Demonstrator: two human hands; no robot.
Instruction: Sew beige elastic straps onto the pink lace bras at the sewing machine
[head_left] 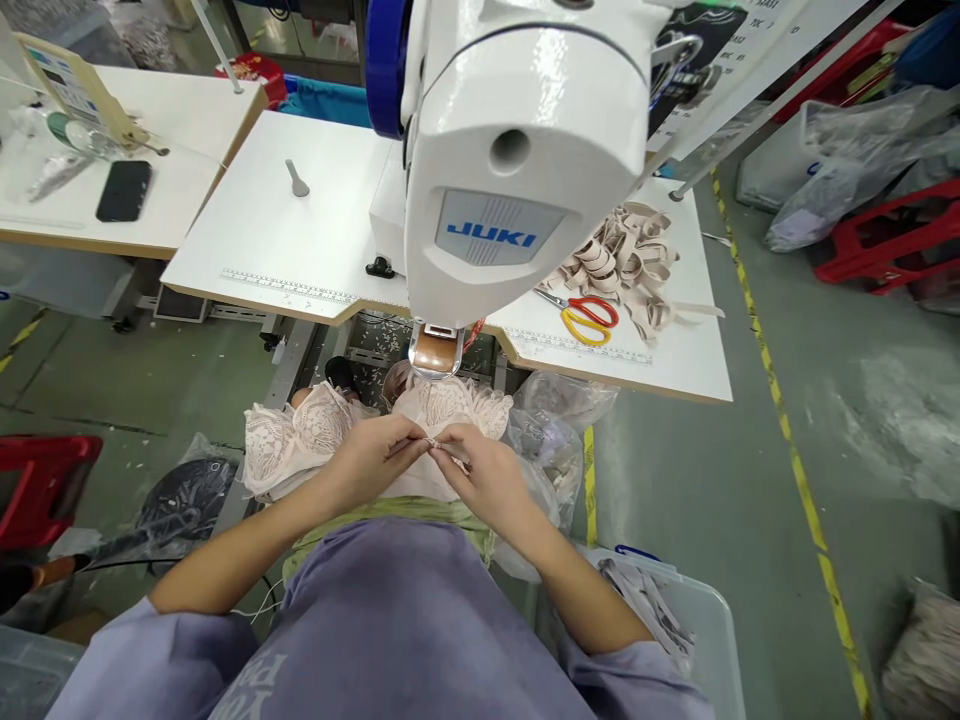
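Note:
Below the sewing machine head (pixel 517 170), both hands meet over my lap. My left hand (pixel 381 452) pinches a light strip or edge of a pale pink lace bra (pixel 450 405), thumb against forefinger. Right beside it, my right hand (pixel 484 470) pinches the same spot from the other side. The fingertips nearly touch, and the exact part between them is too small to make out. Part of the bra spreads behind my fingers, close to the machine's front end. Another lace bra cup pair (pixel 296 440) lies to the left, partly behind my left forearm.
On the white machine table (pixel 322 230) lie red-and-yellow scissors (pixel 589 318), a heap of beige straps (pixel 622 260) and a small grey tool (pixel 297 180). A phone (pixel 124 191) rests on the left table. A plastic bin (pixel 705 620) stands at my right, a red stool (pixel 45 485) at left.

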